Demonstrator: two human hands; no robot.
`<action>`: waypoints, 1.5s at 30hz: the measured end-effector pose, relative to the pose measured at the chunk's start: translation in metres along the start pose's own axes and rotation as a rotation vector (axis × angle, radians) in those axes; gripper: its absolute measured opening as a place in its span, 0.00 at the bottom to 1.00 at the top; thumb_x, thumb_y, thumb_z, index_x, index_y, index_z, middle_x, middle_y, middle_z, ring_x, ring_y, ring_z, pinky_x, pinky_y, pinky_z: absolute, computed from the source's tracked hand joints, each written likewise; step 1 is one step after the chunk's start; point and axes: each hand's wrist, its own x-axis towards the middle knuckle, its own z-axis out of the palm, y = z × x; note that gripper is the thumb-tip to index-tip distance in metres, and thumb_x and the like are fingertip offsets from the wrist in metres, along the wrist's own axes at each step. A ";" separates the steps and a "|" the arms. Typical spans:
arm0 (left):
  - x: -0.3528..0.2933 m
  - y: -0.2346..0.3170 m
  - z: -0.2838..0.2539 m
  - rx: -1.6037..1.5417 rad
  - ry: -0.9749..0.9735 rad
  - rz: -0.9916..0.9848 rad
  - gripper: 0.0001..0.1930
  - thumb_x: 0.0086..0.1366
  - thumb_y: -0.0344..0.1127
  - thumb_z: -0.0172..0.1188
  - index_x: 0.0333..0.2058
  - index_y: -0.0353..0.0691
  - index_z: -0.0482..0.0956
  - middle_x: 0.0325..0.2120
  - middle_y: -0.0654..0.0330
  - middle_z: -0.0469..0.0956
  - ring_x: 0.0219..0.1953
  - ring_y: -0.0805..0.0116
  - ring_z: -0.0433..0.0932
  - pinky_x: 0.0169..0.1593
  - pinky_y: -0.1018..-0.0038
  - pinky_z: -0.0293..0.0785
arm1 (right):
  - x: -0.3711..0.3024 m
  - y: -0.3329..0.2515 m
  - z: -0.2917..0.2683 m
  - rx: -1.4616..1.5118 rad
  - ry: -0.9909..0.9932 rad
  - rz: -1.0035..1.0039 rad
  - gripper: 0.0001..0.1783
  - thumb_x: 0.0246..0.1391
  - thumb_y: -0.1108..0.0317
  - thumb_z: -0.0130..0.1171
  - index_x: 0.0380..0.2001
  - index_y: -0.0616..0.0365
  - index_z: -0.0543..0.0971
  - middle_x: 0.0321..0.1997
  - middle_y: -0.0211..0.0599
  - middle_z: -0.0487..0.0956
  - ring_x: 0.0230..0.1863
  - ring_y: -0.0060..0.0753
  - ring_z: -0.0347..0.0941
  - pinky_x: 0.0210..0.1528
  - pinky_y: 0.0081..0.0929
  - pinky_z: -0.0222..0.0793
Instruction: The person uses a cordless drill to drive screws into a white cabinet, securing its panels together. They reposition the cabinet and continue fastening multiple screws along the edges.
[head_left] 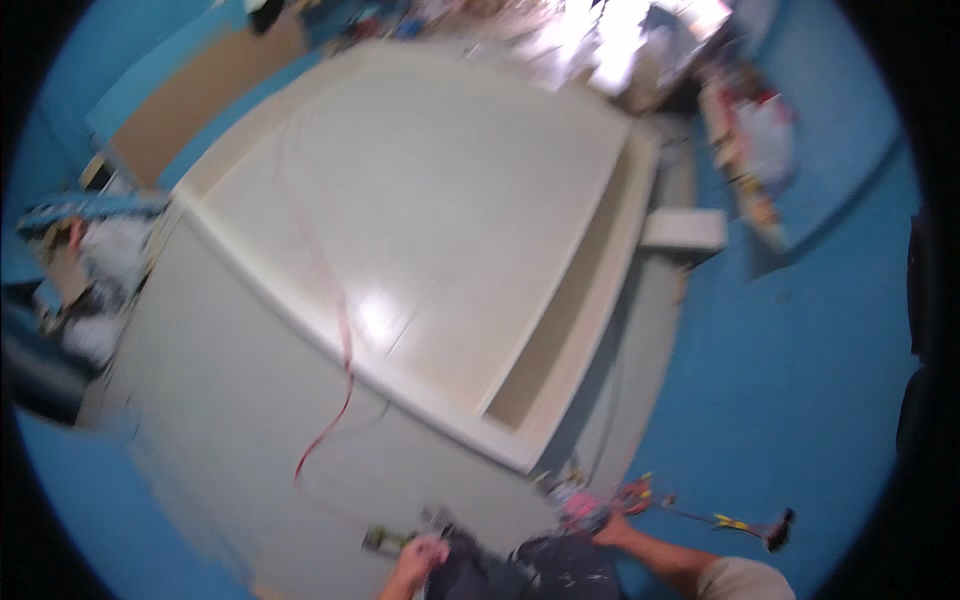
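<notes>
Grey flooring spreads beneath everything. Left hand is at a green tool, right hand beside a pink-and-red pile; blur hides whether their fingers grip. Beyond lies a pale cabinet frame, probably best kept clear of tool knocks.

We looked out from the person's head, through the left of two fisheye cameras worn side by side; we faced forward and steeply down, the view upright; we had the left fingers, the right fingers and the dark trousers low at the bottom edge; we took in the large pale frame across the middle, nearer than the clutter at the top, its edges bowed by the lens.
</notes>
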 end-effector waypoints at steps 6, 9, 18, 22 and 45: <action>-0.156 0.149 0.031 -0.179 0.015 0.033 0.11 0.69 0.28 0.50 0.49 0.37 0.71 0.46 0.52 0.76 0.48 0.58 0.77 0.53 0.58 0.76 | -0.068 -0.271 0.031 0.033 -0.152 -0.517 0.27 0.51 0.61 0.67 0.53 0.57 0.74 0.46 0.39 0.81 0.48 0.27 0.75 0.56 0.28 0.68; -0.222 0.180 0.000 -0.090 0.006 0.164 0.13 0.67 0.28 0.54 0.50 0.38 0.71 0.46 0.52 0.76 0.49 0.58 0.77 0.51 0.61 0.76 | -0.109 -0.345 0.057 -0.073 -0.243 -0.599 0.25 0.50 0.63 0.67 0.50 0.60 0.75 0.43 0.39 0.81 0.44 0.27 0.74 0.52 0.29 0.68; -0.217 0.323 -0.064 -0.219 0.427 0.373 0.07 0.66 0.29 0.57 0.41 0.35 0.74 0.32 0.60 0.77 0.29 0.67 0.76 0.32 0.74 0.73 | -0.058 -0.551 0.097 -0.150 -0.374 -0.854 0.38 0.48 0.66 0.67 0.63 0.58 0.66 0.57 0.50 0.74 0.58 0.41 0.70 0.61 0.31 0.61; -0.206 0.423 -0.062 -0.553 0.494 0.567 0.08 0.66 0.29 0.58 0.41 0.34 0.71 0.29 0.61 0.72 0.27 0.73 0.72 0.30 0.81 0.71 | -0.016 -0.660 0.110 -0.137 -0.732 -0.738 0.36 0.49 0.63 0.66 0.62 0.55 0.68 0.57 0.42 0.76 0.55 0.35 0.73 0.60 0.30 0.65; -0.221 0.803 -0.490 -0.803 0.376 0.616 0.07 0.69 0.37 0.56 0.40 0.41 0.73 0.30 0.60 0.76 0.28 0.75 0.72 0.32 0.77 0.72 | 0.209 -1.113 0.444 -0.415 -0.519 -0.975 0.36 0.49 0.59 0.68 0.61 0.58 0.69 0.53 0.48 0.77 0.52 0.46 0.75 0.54 0.35 0.69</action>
